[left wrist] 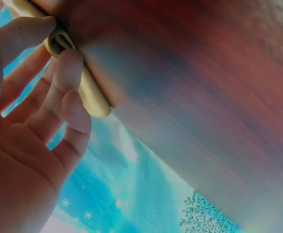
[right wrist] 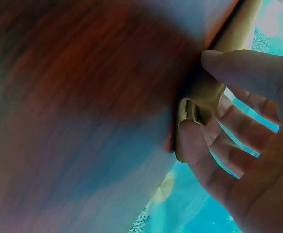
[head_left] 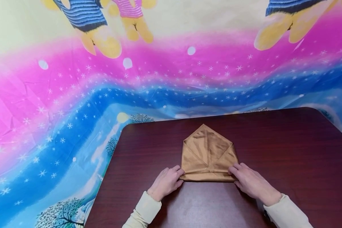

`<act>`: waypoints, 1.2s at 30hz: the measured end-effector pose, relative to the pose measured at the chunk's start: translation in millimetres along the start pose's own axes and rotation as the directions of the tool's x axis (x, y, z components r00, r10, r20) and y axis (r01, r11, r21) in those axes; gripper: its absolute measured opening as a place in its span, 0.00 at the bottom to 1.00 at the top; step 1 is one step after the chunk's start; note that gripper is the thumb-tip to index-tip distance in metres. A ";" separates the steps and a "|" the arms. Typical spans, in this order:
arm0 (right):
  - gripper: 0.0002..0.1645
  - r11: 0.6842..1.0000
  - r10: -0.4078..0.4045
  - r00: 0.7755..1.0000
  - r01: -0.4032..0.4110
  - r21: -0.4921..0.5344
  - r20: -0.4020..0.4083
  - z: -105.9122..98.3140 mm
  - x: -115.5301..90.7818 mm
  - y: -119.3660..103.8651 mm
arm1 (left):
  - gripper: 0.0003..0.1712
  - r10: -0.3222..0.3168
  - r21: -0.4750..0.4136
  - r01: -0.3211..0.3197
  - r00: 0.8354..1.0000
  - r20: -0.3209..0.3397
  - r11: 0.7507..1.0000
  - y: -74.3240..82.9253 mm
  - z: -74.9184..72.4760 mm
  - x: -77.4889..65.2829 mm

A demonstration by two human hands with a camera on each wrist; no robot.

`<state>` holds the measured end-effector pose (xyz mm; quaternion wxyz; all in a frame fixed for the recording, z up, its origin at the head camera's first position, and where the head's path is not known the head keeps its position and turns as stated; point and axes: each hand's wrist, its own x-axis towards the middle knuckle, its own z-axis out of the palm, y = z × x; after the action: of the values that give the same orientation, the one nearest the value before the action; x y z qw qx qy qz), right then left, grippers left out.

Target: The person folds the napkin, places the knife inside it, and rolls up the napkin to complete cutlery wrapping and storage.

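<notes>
A golden-brown cloth napkin (head_left: 208,152) lies on the dark wooden table, folded to a point at its far end. Along its near edge runs a turned-up band, seen end-on as a small roll in both wrist views. My left hand (head_left: 166,180) pinches the left end of this band; in the left wrist view the thumb and fingers sit around the cloth roll (left wrist: 93,92). At the right end, my right hand (head_left: 249,180) grips the band between thumb and fingers, with the open end of the rolled cloth (right wrist: 199,104) showing in the right wrist view.
The reddish-brown table (head_left: 290,148) has rounded far corners. Behind it and down its left side hangs a printed backdrop (head_left: 159,69) in pink and blue with snowflakes and bear figures. Both forearms wear pale sleeves (head_left: 148,205).
</notes>
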<state>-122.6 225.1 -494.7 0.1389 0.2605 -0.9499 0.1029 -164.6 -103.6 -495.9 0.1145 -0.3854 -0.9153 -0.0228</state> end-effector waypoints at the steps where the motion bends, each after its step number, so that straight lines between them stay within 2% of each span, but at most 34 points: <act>1: 0.24 1.000 -0.004 1.000 0.004 -0.005 -0.008 0.5 -0.2 -0.1 | 0.11 0.001 0.001 -0.001 1.000 -0.001 1.000 0.0 0.1 -0.1; 17: 0.19 0.999 -0.035 0.995 0.033 -0.024 -0.097 4.7 -1.8 -0.8 | 0.07 0.002 0.000 -0.002 1.000 -0.010 1.000 -0.9 3.2 -1.9; 26: 0.17 0.998 -0.051 0.988 0.046 -0.042 -0.143 5.3 -3.5 1.2 | 0.04 0.018 -0.003 -0.019 0.998 -0.053 1.000 -3.3 4.7 -2.6; 36: 0.13 0.999 -0.040 0.986 0.033 -0.042 -0.159 5.2 -4.2 1.3 | 0.05 0.023 -0.014 -0.024 0.999 -0.034 1.000 -6.4 3.1 -1.8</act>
<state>-120.9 226.8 -501.0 0.2217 0.2660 -0.9326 0.1021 -168.6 -109.0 -499.0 0.1274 -0.3964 -0.9085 -0.0344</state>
